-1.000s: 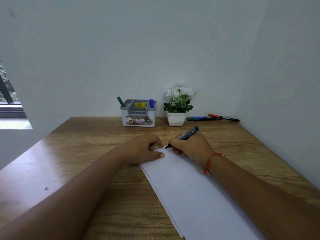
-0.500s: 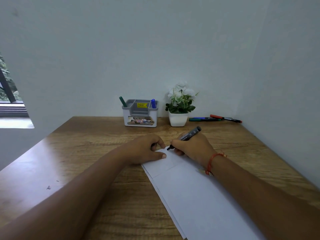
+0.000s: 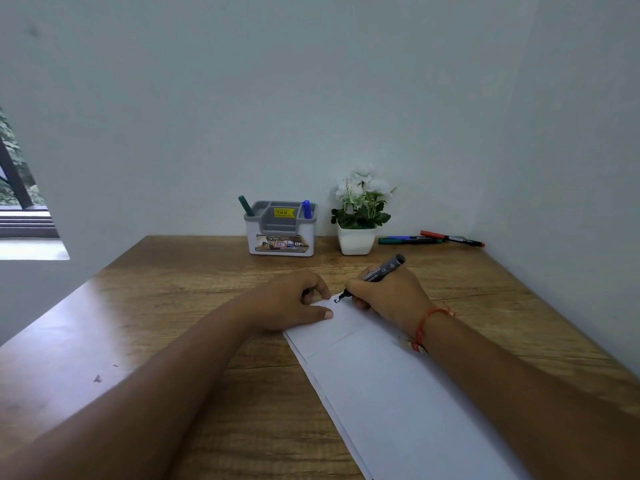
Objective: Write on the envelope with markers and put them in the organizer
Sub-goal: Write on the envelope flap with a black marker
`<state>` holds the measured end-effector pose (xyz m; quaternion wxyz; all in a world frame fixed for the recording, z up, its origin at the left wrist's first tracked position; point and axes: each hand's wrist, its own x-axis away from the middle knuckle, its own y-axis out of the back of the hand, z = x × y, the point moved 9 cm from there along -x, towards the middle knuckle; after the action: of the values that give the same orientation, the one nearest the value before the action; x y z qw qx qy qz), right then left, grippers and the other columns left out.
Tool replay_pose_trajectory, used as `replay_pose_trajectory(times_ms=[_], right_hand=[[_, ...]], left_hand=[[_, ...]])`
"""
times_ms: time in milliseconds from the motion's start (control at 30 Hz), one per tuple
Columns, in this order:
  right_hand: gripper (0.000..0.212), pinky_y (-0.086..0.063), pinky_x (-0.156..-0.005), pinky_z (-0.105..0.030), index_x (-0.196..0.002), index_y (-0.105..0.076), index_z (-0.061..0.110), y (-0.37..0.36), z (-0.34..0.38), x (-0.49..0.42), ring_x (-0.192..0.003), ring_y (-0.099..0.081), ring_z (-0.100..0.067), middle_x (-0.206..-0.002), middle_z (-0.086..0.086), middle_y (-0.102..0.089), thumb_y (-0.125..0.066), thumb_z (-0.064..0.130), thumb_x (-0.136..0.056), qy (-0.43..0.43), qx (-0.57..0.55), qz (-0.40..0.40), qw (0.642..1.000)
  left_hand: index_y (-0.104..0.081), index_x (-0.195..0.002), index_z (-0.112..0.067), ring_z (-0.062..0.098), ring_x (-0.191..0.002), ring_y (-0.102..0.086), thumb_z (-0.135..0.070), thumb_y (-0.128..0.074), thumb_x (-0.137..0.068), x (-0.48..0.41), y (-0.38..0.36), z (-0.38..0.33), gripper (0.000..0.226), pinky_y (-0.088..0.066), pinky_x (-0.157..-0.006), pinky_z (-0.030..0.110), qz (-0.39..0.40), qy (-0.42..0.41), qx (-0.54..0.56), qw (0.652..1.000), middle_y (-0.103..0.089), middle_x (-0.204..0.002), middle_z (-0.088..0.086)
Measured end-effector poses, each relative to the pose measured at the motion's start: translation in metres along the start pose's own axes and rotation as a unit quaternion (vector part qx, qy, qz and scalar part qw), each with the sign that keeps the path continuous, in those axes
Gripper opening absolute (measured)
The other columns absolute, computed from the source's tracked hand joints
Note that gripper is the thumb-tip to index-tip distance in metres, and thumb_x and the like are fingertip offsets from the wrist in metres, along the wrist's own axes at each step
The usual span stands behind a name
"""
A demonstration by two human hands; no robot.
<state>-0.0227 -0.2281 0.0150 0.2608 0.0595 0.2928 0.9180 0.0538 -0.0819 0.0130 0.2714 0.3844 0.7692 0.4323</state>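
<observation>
The right hand [image 3: 388,299] grips the black marker [image 3: 381,270], tip down on the envelope [image 3: 398,393], which runs from the hands towards five o'clock. The left hand [image 3: 291,303], fingers curled, holds down its far corner. If that hold slips, I'd expect a skewed stroke, and a dragging palm could smear wet ink. At twelve o'clock the organizer [image 3: 280,237] carries a yellow sticker [image 3: 284,212] reading roughly "49 00", with "42" below. The marker's print is too small to read.
</observation>
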Motion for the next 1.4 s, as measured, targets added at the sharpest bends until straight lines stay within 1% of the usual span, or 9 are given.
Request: replay_pose_trajectory(times_ms=[200,433,533,667,800,933,1000,1167,1400], right_hand=[[0.024,-0.048,-0.055,-0.023,-0.076,-0.074,0.007,-0.001,0.002,0.001,-0.054,-0.058,-0.009,-0.063,0.001,-0.07,-0.066,0.03,-0.08,0.0,0.003,0.011,1.0],[0.023,-0.048,-0.055,-0.024,-0.076,-0.073,0.009,0.001,-0.001,-0.001,-0.055,-0.057,-0.01,-0.07,-0.005,-0.072,-0.067,0.031,-0.079,-0.012,0.003,0.0,1.0],[0.019,-0.048,-0.054,-0.024,-0.072,-0.069,0.013,0.0,-0.003,-0.003,-0.054,-0.057,-0.011,-0.067,-0.001,-0.07,-0.067,0.031,-0.077,-0.019,-0.007,0.004,1.0],[0.022,-0.05,-0.057,-0.026,-0.075,-0.073,0.01,0.002,-0.006,-0.003,-0.055,-0.059,-0.012,-0.069,-0.004,-0.073,-0.07,0.031,-0.079,-0.023,-0.029,-0.002,0.999],[0.021,-0.048,-0.054,-0.024,-0.075,-0.072,0.01,0.004,-0.007,-0.004,-0.051,-0.057,-0.011,-0.066,-0.002,-0.071,-0.07,0.031,-0.079,-0.026,-0.034,-0.012,0.999],[0.033,-0.047,-0.053,-0.024,-0.086,-0.073,0.005,0.002,-0.009,-0.005,-0.059,-0.059,-0.014,-0.082,-0.011,-0.075,-0.07,0.036,-0.076,-0.033,-0.021,-0.009,0.999],[0.033,-0.048,-0.055,-0.025,-0.088,-0.073,0.003,0.003,-0.01,-0.005,-0.059,-0.059,-0.014,-0.085,-0.013,-0.077,-0.069,0.033,-0.076,-0.036,-0.025,-0.013,0.999],[0.025,-0.05,-0.057,-0.025,-0.083,-0.073,0.007,0.004,-0.009,-0.006,-0.057,-0.059,-0.012,-0.072,-0.006,-0.072,-0.07,0.032,-0.078,-0.034,-0.016,-0.015,0.999],[0.028,-0.047,-0.055,-0.025,-0.086,-0.071,0.007,0.005,-0.01,-0.007,-0.06,-0.058,-0.014,-0.075,-0.008,-0.07,-0.068,0.033,-0.078,-0.03,-0.004,-0.017,0.999]], left_hand=[[-0.061,-0.116,-0.03,0.004,-0.07,-0.045,-0.042,-0.069,-0.086,0.0,0.0,-0.001,0.033,-0.039,-0.065,0.02,0.001,0.001,-0.003,1.0,-0.051,-0.081,-0.01],[-0.061,-0.114,-0.031,0.004,-0.07,-0.045,-0.042,-0.069,-0.086,-0.001,0.0,0.001,0.031,-0.038,-0.064,0.02,0.002,0.003,0.0,1.0,-0.051,-0.081,-0.011],[-0.061,-0.114,-0.031,0.005,-0.071,-0.045,-0.042,-0.069,-0.086,-0.001,-0.001,0.001,0.031,-0.039,-0.066,0.021,0.004,0.005,0.001,1.0,-0.051,-0.081,-0.01],[-0.061,-0.115,-0.031,0.004,-0.07,-0.045,-0.042,-0.069,-0.086,-0.001,-0.001,0.001,0.032,-0.038,-0.064,0.02,0.003,0.006,0.001,1.0,-0.051,-0.081,-0.011],[-0.061,-0.114,-0.032,0.004,-0.071,-0.046,-0.043,-0.069,-0.086,-0.001,-0.001,0.002,0.031,-0.037,-0.065,0.019,0.002,0.005,0.0,1.0,-0.051,-0.081,-0.011],[-0.061,-0.114,-0.032,0.004,-0.072,-0.046,-0.043,-0.069,-0.086,-0.001,-0.001,0.003,0.031,-0.038,-0.066,0.021,0.003,0.006,0.001,1.0,-0.051,-0.082,-0.011],[-0.061,-0.114,-0.032,0.004,-0.071,-0.046,-0.043,-0.069,-0.086,-0.001,-0.001,0.002,0.031,-0.038,-0.065,0.021,0.004,0.006,0.002,1.0,-0.051,-0.081,-0.011],[-0.06,-0.113,-0.033,0.004,-0.071,-0.046,-0.042,-0.069,-0.086,-0.001,-0.001,0.002,0.03,-0.037,-0.065,0.02,0.004,0.006,0.005,1.0,-0.051,-0.081,-0.012],[-0.06,-0.115,-0.033,0.004,-0.073,-0.046,-0.043,-0.068,-0.087,0.0,-0.001,0.001,0.031,-0.038,-0.066,0.02,0.009,0.009,0.001,1.0,-0.052,-0.083,-0.011]])
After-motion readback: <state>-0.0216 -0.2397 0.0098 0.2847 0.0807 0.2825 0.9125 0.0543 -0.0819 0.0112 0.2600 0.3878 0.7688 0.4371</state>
